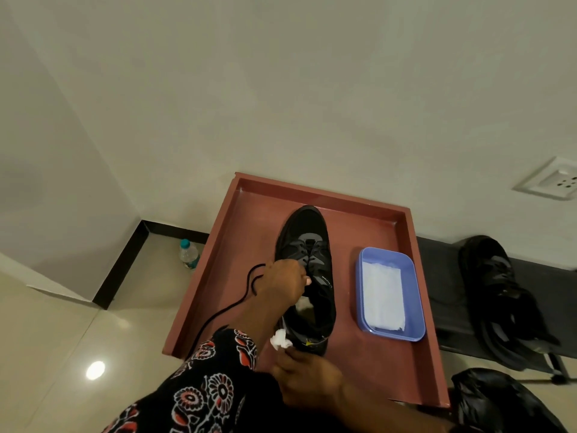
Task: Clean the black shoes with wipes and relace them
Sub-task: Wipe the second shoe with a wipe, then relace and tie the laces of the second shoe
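both hands on the black shoe (pixel 307 260): left hand (pixel 285 281) seemingly grips it (fingers curled), right hand (pixel 304 375) pinches wipe (pixel 280 339).

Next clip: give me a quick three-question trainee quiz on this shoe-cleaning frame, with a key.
1. True or false: the blue tub with the flat white wipes sits on the red-brown tray, on the right of the black shoe.
2. Which hand pinches the crumpled white wipe at the shoe's heel? A) left hand B) right hand C) neither
3. Fill in: the loose black lace trails over the tray's ___ edge.

Key
1. True.
2. B; the left hand is at the shoe's eyelets, apparently holding the lace.
3. Left.
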